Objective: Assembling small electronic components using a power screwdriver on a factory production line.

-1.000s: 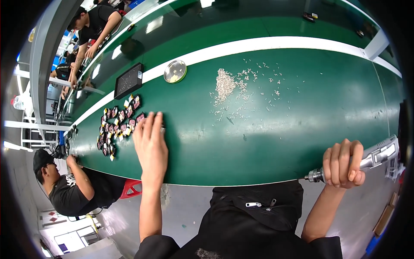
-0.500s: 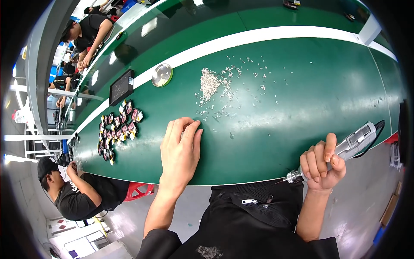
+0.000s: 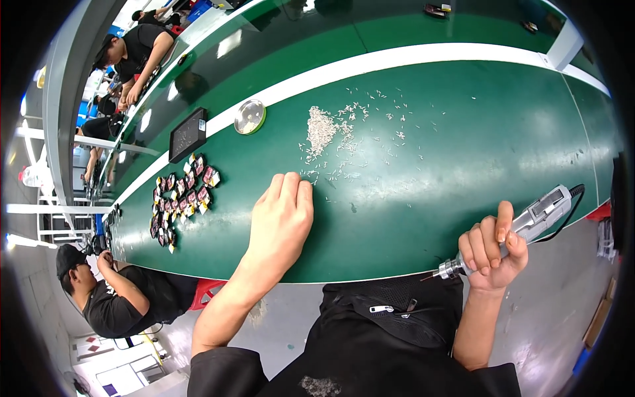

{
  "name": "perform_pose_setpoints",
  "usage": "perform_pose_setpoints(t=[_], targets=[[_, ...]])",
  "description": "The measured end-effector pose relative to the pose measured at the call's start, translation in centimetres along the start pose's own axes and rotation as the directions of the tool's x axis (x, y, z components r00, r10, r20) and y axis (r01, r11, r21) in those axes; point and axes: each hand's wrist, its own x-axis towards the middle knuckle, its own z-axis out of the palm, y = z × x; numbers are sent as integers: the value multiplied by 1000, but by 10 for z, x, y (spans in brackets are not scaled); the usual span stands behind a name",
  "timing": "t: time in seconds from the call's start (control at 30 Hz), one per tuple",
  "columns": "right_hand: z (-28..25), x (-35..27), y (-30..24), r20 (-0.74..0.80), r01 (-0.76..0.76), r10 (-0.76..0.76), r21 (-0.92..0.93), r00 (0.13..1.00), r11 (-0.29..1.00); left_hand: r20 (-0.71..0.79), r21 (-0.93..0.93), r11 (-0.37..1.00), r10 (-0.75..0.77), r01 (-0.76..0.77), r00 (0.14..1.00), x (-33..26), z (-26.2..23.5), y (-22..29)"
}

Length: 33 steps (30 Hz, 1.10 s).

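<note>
While the right hand (image 3: 493, 255) clamps a cylindrical, silver-metal electric screwdriver (image 3: 548, 213) near the edge of the smooth green worktop (image 3: 397, 231), the left hand (image 3: 284, 215), its grip indeterminable, adjoins heaped slender screws (image 3: 320, 131); the floor (image 3: 291, 314) is grey.

The screwdriver (image 3: 544, 213) looks metallic, the tabletop (image 3: 397, 228) glossy.

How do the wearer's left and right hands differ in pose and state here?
Grip: the right hand is closed around a silver handheld tool; the left hand shows no tool, though its underside is hidden.
Facing: the left hand shows its back, the right hand its curled fingertips.
Place: the left hand is nearer the pile of small pale pieces than the right hand.
Shared: both are bare.
</note>
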Motion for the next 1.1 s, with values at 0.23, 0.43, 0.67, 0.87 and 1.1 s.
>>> perform_pose_setpoints(t=[0.23, 0.43, 0.67, 0.87, 1.1], targets=[[2, -6, -2, -97, 39, -40, -13, 995, 999, 49, -71, 992, 111, -107, 993, 3, -3, -13], [0, -8, -3, -97, 39, -40, -16, 994, 999, -5, -98, 991, 86, -86, 996, 3, 4, -15], [2, -5, -2, -67, 19, -20, -20, 998, 1000, -195, -343, 939, -60, -10, 979, 0, 18, -29], [2, -3, -2, -63, 2, -3, -5, 998, 1000, -70, -860, 482, -442, 171, 894, -10, 16, -5], [2, -4, -4, -54, -7, 6, -8, 998, 1000, 52, -982, 134, -493, 135, 868, -13, 12, 22]])
